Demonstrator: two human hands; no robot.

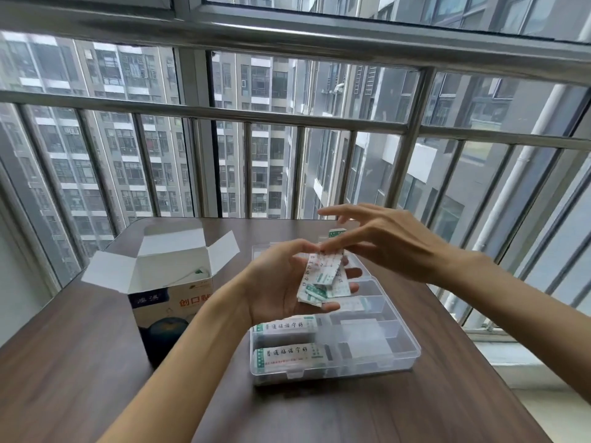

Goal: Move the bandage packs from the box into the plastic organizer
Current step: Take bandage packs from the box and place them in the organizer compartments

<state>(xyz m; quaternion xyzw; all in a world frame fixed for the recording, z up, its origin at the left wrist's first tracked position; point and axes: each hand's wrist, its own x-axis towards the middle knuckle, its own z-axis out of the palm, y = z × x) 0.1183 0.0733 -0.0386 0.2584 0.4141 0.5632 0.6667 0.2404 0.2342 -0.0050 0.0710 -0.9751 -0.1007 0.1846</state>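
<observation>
The open box (pixel 166 282) stands left of the plastic organizer (pixel 377 353), both on the table (pixel 80 378).

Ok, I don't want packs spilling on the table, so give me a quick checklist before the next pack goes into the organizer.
1. Loose bandage packs supported: ok, they lie in the palm of the left hand, fingers curled under them.
2. Right hand on a pack: cannot tell, its fingertips meet the top of the bundle, but a pinch is not clear.
3. Plastic organizer open and under the hands: ok.
4. Free compartment: ok, the right-side ones look empty; two near-left ones hold packs.
5. Box open for more: ok, flaps up.
6. Packs left in the box: cannot tell.
</observation>
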